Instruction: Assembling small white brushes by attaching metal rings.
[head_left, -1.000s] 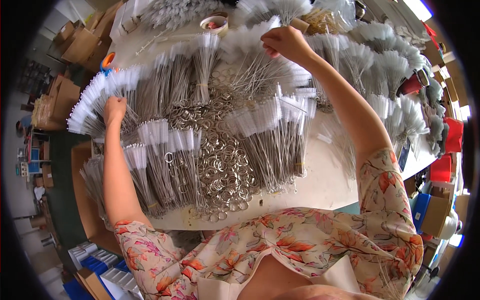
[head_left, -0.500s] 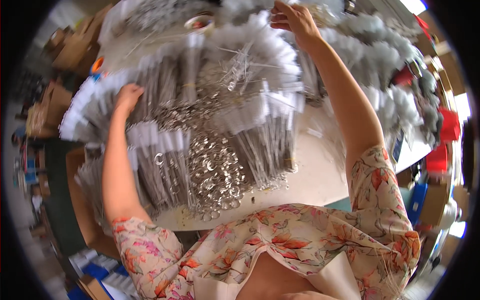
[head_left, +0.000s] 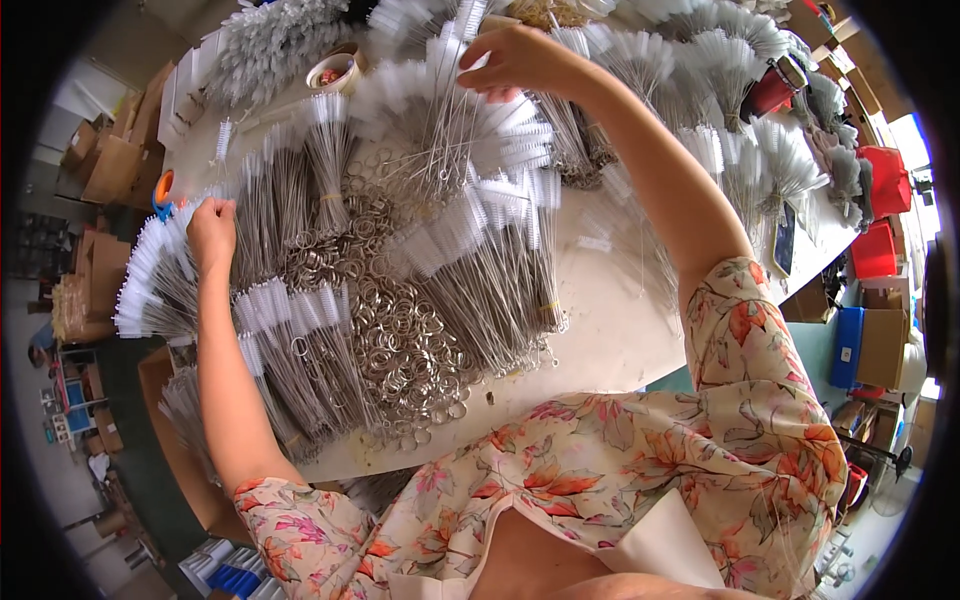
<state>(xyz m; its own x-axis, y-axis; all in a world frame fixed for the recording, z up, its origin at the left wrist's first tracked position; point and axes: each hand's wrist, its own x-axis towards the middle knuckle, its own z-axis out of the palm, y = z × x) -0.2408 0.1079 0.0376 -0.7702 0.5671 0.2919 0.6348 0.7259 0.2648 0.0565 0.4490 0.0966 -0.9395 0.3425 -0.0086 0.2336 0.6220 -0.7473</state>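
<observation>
My left hand (head_left: 210,228) rests at the left on a fanned bundle of thin wire brushes with white bristle tips (head_left: 150,275), fingers curled over their tips. My right hand (head_left: 520,60) reaches far across the table and pinches a few wire brushes (head_left: 445,120) that hang down from it over the other bundles. A heap of metal rings (head_left: 395,340) lies in the middle of the white table (head_left: 610,340), between bundles of brushes (head_left: 490,270).
More white brush bundles (head_left: 740,150) cover the far and right side of the table. A tape roll (head_left: 335,70) sits at the back left, a red box (head_left: 880,175) at the right. Cardboard boxes (head_left: 110,160) stand on the floor to the left.
My right hand has drawn a few brushes up from the far bundles and shifted slightly left. My left hand has stayed on the left bundle. The view has tilted.
</observation>
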